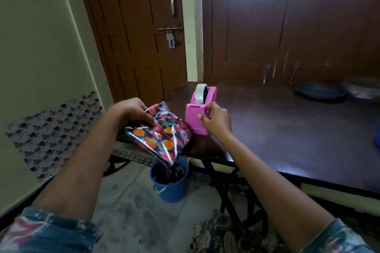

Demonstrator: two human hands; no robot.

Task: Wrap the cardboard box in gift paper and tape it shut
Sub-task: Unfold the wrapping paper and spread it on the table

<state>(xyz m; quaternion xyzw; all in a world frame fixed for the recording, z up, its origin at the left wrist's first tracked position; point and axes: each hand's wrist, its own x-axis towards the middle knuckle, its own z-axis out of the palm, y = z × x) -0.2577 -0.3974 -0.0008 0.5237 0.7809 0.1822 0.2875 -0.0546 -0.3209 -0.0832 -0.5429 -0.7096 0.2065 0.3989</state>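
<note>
The box (162,133) is covered in glossy dark gift paper printed with red and orange fruit, and it rests tilted on the near left corner of the dark table (287,133). My left hand (133,112) grips its upper left edge. A loose point of paper hangs off its lower end. A pink tape dispenser (198,113) with a clear tape roll (200,93) stands just right of the box. My right hand (217,120) touches the dispenser's front right side, thumb and fingers pinched at the cutter end; whether tape is between them is unclear.
A blue bucket (171,184) with dark paper scraps stands on the floor under the table corner. A dark plate (320,91) and a metal dish (364,88) sit at the table's far right. Brown doors stand behind. Floral paper (53,129) is stuck on the left wall.
</note>
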